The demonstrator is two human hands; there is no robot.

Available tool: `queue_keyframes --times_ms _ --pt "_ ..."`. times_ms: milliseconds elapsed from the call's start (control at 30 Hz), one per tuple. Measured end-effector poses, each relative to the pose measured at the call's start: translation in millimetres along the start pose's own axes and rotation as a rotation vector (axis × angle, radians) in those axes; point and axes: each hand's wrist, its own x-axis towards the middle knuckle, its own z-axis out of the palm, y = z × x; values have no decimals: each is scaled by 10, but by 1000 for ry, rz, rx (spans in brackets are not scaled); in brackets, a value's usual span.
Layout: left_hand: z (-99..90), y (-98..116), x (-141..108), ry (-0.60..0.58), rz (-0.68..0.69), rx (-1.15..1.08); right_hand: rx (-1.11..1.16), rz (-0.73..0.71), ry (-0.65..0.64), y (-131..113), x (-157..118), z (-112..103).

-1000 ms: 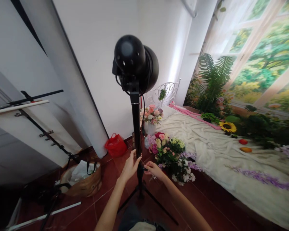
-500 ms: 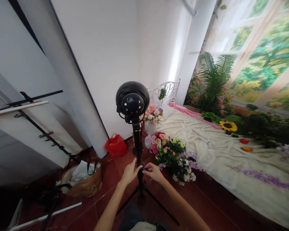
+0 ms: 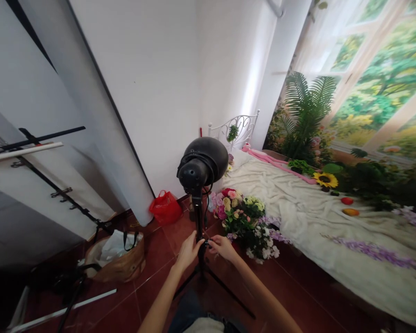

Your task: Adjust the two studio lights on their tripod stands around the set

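OK so closest to us, both hands are on the black light stand (image 3: 198, 222), pretty low on the pole. The left hand (image 3: 186, 252) is wrapped around it with the thumb up front; some of its fingers are hidden behind the pole, but it sure looks like a closed grip. The right hand (image 3: 223, 247) has its fingers pinched on the little dark knob (image 3: 208, 242) at the collar. Can't tell if the knob is loose or tight, honestly.

The big change is up top: the black lamp (image 3: 204, 159) sits way lower than a second ago, and it's just swung round so its wide end points toward the bed side. I'd say the column is sliding down into the stand, so that left hand is probably doing the steadying. A cable hangs beside the pole, and the tripod legs (image 3: 230, 293) are spread on the red tile floor (image 3: 159, 249).

Further out there's a woven bag (image 3: 125, 263) on the left, a red bag (image 3: 165, 208) by the wall, and a pile of fake flowers (image 3: 246, 217) right next to the bed (image 3: 273, 189). Way at the back, the white headboard (image 3: 243, 121) and the window backdrop (image 3: 384, 83).
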Motion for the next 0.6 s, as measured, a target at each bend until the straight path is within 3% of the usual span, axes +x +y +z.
queue_keyframes --times_ms 100,400,600 --pt "9 -9 0 12 -11 -15 75 92 -41 33 -4 22" --pt "-22 39 10 20 35 -49 105 61 -8 32 -38 44" --pt "-36 64 18 19 45 -48 54 -92 34 47 -109 76"
